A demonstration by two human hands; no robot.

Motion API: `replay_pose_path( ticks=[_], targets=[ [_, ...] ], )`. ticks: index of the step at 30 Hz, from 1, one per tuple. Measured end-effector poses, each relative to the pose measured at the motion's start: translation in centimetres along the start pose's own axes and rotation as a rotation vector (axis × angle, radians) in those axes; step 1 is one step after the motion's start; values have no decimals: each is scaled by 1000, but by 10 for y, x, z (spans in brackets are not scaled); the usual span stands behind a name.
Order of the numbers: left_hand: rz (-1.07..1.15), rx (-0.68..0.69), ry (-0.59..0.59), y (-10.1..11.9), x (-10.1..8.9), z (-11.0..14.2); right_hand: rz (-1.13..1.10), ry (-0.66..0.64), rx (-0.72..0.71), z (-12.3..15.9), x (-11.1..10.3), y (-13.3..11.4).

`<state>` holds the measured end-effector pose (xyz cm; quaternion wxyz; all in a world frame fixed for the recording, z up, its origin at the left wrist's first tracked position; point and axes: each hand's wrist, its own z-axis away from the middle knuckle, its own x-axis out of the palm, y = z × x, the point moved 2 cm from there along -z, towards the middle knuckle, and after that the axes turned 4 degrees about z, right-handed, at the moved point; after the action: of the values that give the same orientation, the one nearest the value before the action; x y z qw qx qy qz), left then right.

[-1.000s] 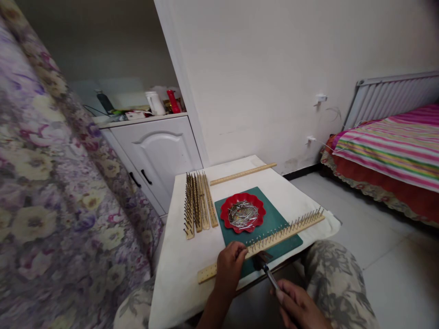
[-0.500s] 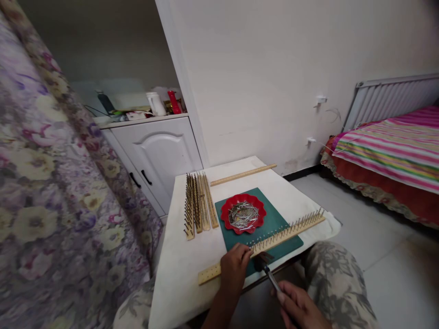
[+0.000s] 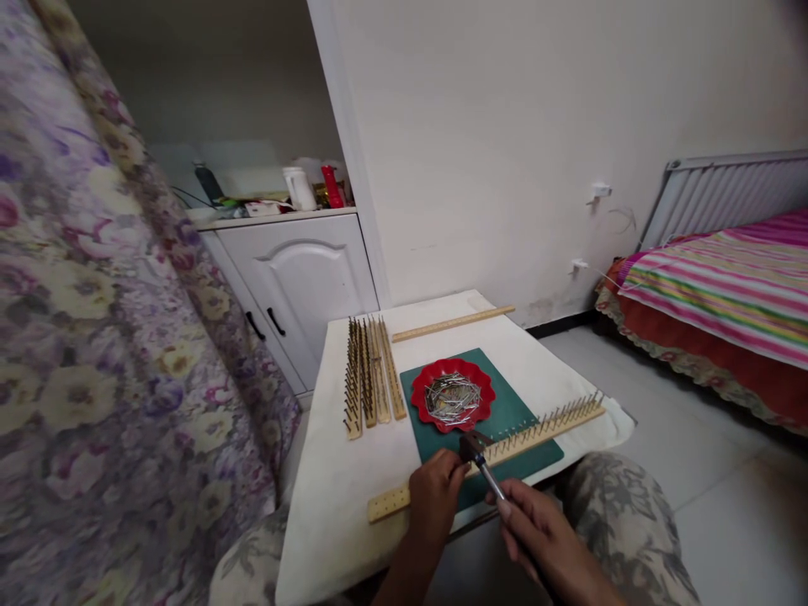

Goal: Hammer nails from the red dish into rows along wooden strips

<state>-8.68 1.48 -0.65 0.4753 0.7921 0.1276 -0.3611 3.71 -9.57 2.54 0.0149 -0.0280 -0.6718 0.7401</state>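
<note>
A long wooden strip studded with a row of upright nails lies across the green mat on the small white table. My left hand is pinched on the strip near its bare left part, fingertips beside the last nail. My right hand grips the metal handle of a small hammer, whose head is raised just over the strip next to my left fingertips. A red scalloped dish full of loose nails sits on the mat behind the strip.
Several finished nailed strips lie side by side at the table's left. A bare wooden strip lies at the far edge. A white cabinet stands behind, a floral curtain to the left, a striped bed to the right.
The hammer has swung forward and up, from beside the table's near edge to over the strip. My right hand moved in with it. My left hand stayed pinched at the strip.
</note>
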Motion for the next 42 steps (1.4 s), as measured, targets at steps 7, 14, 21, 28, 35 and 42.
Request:
replay_pose_path(
  ticks=[7, 14, 21, 28, 35, 42],
  targets=[
    [-9, -43, -7, 1, 0, 0, 27, 2, 2, -2, 1, 5],
    [-28, -47, -8, -2, 4, 0, 20, 1, 16, -3, -1, 8],
    [43, -43, -1, 2, 1, 1, -56, -8, -12, 2, -5, 1],
    [129, -53, 47, 4, -1, 5, -64, 16, -6, 0, -8, 7],
    [96, -64, 66, 0, 4, 5, -18, 3, -6, -1, -2, 7],
    [82, -58, 60, -3, 6, 6, 13, -4, 2, -1, 1, 7]
  ],
)
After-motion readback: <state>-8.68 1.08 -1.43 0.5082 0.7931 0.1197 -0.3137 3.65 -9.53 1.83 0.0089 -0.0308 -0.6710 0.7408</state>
